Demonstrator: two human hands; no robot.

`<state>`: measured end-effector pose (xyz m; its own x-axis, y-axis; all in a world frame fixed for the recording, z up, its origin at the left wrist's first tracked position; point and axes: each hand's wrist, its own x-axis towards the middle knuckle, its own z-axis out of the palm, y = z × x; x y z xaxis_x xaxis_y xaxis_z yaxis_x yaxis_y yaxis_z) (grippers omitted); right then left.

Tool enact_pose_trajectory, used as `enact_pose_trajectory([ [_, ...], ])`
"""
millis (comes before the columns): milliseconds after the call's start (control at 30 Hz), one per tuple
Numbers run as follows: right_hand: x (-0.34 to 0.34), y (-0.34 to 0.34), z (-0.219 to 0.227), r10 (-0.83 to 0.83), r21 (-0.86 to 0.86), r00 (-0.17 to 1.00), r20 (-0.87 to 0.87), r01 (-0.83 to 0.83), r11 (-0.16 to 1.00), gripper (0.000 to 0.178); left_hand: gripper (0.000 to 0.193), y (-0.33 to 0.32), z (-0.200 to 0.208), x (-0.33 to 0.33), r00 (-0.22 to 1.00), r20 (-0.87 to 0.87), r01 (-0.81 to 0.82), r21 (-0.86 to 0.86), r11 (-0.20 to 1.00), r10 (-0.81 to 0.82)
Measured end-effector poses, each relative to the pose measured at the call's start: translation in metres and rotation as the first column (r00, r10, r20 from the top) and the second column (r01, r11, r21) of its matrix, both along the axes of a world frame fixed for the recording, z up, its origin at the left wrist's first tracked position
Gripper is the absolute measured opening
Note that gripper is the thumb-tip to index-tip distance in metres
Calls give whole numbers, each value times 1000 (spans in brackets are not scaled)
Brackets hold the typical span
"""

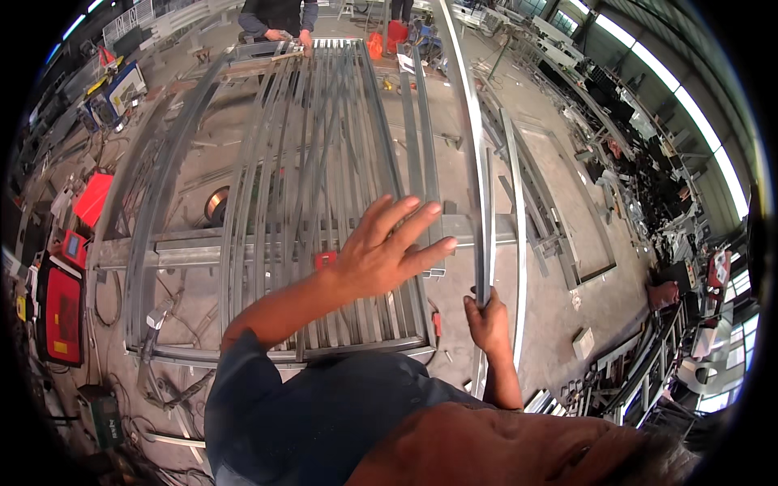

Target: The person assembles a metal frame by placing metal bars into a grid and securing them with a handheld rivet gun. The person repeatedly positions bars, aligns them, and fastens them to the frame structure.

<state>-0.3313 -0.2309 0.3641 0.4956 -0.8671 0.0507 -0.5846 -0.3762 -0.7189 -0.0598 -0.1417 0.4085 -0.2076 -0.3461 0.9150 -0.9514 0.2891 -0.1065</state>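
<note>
My right hand (489, 322) is closed around the lower part of a long, straight metal tube (473, 113), which reaches from beside me up past the top of the view. My left hand (387, 249) hangs in the air with its fingers spread and nothing in it. Below it lies a long rectangular metal frame (387, 146) filled with several lengthwise metal bars (324, 174). A small red object (326, 259) shows beside my left wrist, too small to name. Part of the frame's near end is hidden by my left arm.
At the frame's far end a person's hands (292, 36) are at work. Crosswise beams (190, 253) support the frame. A copper-coloured wire spool (216, 204) sits at left, red machines (61, 312) farther left. Another long bar (517, 202) and a dark metal frame (596, 271) lie right.
</note>
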Motion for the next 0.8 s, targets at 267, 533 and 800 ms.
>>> enact_pose_trajectory([
  [267,25,64,-23,387,132,921,-50,-378,916,37,22,47,74,60,855,479,-131,-171,977,198],
  [533,-35,55,-163,419,343,890,-180,-342,875,43,21,110,72,98,786,465,-434,-56,899,408],
  [800,-9,75,-159,463,238,866,-191,-416,877,35,33,168,98,132,782,358,-551,12,835,511],
])
